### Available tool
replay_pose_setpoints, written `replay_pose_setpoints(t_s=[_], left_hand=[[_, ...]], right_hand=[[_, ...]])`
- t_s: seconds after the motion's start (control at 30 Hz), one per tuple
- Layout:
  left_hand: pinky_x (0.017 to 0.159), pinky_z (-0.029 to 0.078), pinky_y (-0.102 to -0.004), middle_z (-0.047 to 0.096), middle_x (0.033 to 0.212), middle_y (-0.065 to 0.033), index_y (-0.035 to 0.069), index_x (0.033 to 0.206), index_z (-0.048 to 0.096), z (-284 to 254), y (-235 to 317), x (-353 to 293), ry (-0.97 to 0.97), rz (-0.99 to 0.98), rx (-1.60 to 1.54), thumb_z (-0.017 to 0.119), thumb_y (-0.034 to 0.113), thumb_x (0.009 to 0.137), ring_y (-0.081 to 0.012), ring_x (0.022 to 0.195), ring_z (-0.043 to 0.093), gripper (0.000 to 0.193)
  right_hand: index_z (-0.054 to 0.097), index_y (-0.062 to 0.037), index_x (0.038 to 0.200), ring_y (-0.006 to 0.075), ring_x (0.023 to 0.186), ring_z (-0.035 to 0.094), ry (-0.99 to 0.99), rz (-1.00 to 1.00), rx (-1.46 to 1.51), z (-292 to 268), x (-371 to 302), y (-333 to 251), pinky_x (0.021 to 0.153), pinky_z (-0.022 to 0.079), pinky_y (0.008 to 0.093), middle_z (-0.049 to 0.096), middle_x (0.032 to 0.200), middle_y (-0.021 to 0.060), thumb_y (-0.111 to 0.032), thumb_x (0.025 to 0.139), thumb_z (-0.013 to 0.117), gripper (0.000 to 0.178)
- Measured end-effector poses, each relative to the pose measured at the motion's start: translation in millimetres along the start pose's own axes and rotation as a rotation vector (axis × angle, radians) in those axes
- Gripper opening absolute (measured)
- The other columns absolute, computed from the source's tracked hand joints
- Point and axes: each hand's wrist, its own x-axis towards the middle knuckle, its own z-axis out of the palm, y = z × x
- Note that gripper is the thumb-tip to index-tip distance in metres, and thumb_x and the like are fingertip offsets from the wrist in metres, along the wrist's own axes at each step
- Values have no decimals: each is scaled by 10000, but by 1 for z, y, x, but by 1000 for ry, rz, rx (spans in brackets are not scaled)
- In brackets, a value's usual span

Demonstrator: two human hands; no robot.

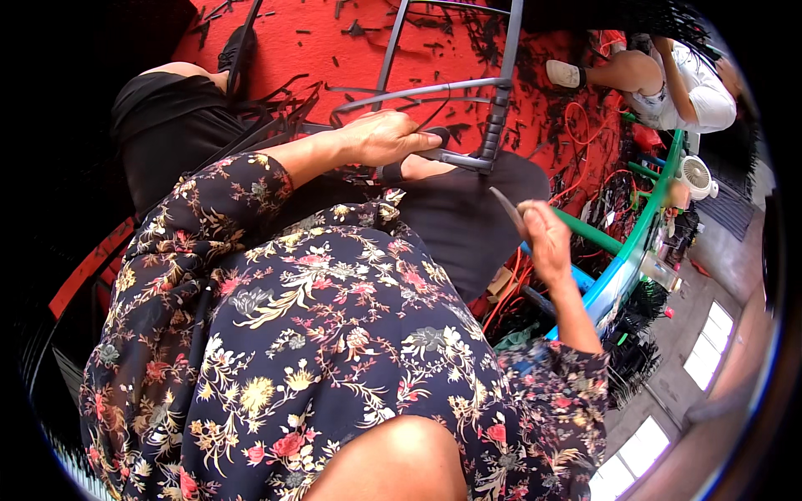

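A dark metal frame (505,67), made of narrow tubes, stands in front of me, its near end over my lap. Black strip winds round its lower right corner (494,125). My left hand (383,138) is closed round the frame's near bar, just left of that wrapped corner. Loose black strips (288,108) lie beside my left wrist. To the right of the frame and apart from it, my right hand (547,242) pinches a flat grey tapered piece (506,207). Whether this piece is a blade or a strip end, I cannot tell.
Black scraps (355,29) litter the red floor covering (288,50). At right, a green and blue rail (639,238) runs past orange cords (576,125) and a small white fan (696,177). Another person in a white top (710,92) sits at the upper right.
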Motion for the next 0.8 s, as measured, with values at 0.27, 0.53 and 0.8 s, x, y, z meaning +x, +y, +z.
replay_pose_setpoints(t_s=[0.27, 0.53, 0.8], left_hand=[[674, 425, -421, 588, 753, -220, -3, 827, 608, -6, 1, 2, -132, -62, 0, 394, 555, 880, -371, 774, 577, 600], [599, 402, -424, 500, 613, -208, -33, 706, 524, -2, -9, 5, -69, 16, 63, 356, 565, 895, -335, 615, 533, 649], [615, 400, -426, 503, 637, -211, -43, 706, 507, 2, -9, 6, -59, 12, 36, 353, 543, 906, -345, 631, 527, 638]], right_hand=[[524, -43, 1159, 149, 645, 525, -85, -269, -178, 26, -41, -11, 606, 439, 248, 526, 810, 73, 36, 738, 612, 437], [569, -185, 1140, 188, 546, 495, 91, -532, -986, 5, -8, -64, 463, 426, 322, 394, 658, 48, -68, 769, 600, 391], [574, -176, 1118, 194, 551, 506, 39, -542, -1093, 5, -2, -76, 474, 436, 322, 411, 678, 55, -31, 759, 550, 388]])
